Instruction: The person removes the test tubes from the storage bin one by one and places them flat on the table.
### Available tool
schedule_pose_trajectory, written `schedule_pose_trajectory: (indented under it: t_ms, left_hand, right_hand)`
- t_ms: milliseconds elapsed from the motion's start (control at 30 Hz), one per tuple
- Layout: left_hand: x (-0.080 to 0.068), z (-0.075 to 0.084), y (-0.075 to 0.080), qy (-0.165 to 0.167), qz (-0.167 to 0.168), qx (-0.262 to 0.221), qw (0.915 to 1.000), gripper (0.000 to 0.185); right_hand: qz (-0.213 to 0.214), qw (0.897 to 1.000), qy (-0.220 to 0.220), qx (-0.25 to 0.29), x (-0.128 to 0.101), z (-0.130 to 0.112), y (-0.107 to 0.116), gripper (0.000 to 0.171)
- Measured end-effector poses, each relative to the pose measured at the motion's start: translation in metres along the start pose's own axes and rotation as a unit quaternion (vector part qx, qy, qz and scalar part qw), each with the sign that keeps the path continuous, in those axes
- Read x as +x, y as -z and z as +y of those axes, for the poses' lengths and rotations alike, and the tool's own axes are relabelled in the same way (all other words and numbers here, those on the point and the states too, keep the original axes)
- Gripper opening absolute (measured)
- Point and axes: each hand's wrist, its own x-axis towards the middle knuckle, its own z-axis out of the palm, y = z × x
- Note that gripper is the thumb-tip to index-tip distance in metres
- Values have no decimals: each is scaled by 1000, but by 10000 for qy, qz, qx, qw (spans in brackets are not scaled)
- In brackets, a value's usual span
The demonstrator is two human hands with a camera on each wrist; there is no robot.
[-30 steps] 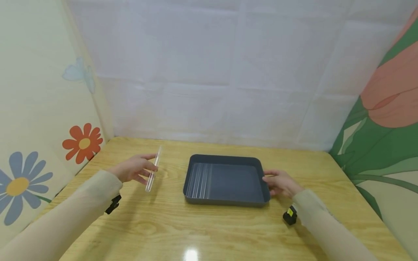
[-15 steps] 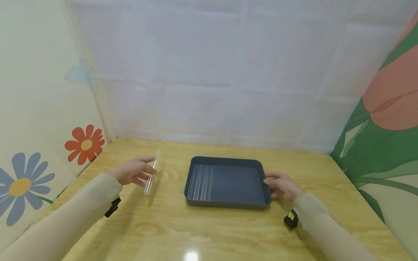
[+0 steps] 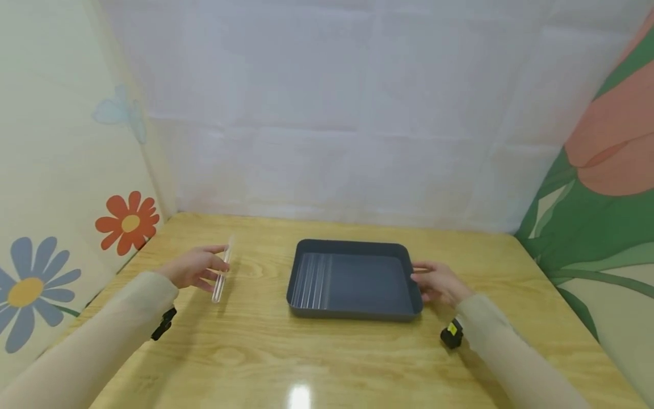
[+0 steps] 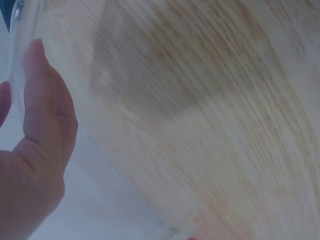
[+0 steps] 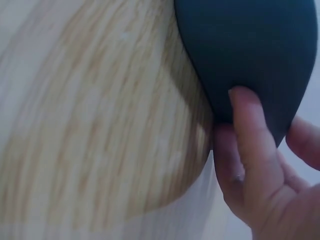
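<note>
My left hand point(image 3: 196, 268) pinches a clear glass tube point(image 3: 222, 270) above the wooden table's left side, the tube pointing away from me. In the left wrist view the thumb point(image 4: 46, 105) lies along the tube point(image 4: 19, 30). A dark blue tray point(image 3: 393, 309) sits at the table's middle with several clear tubes point(image 3: 309, 274) lying along its left part. My right hand point(image 3: 434, 282) holds the tray's right edge, with the fingers point(image 5: 252, 145) on the tray wall point(image 5: 250, 45) in the right wrist view.
The wooden table point(image 3: 317, 358) is closed in by a white back wall, a flower-patterned panel point(image 3: 61, 187) on the left and a green and pink panel point(image 3: 603, 187) on the right. Bare wood lies in front of the tray.
My left hand has drawn the glass tube further left, away from the tray, and a little lower. The right hand stays on the tray's right edge.
</note>
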Motion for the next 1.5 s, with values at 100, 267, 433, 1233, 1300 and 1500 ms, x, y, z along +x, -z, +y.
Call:
schedule_pose_trajectory:
  t_ms: [100,267,433,1233,1300,1500]
  left_hand:
    - [-4,-1,6,11,46,-31,10000,77]
    - [-8,-2,11,96,57,-54,9999,77]
    - [-12,-2,12,88,54,-29,9999,76]
    - [-7,-16,34,266,103,-145,9995,78]
    - [-8,-16,35,300,98,-161,9994,78]
    - [-9,-20,39,418,115,-241,9988,77]
  right_hand:
    - [48,10000,-30,62,1,-3,-2,56]
    - [145,9998,-88,69,-2,-5,-3,57]
    - [368,9991,-68,-211,-7,-8,-6,56]
    - [443,9968,-187,-633,-4,-16,-5,50]
    - [436,9966,-205,-673,-4,-16,-4,50]
    - [380,9964,-244,-713,-5,-16,-3,51]
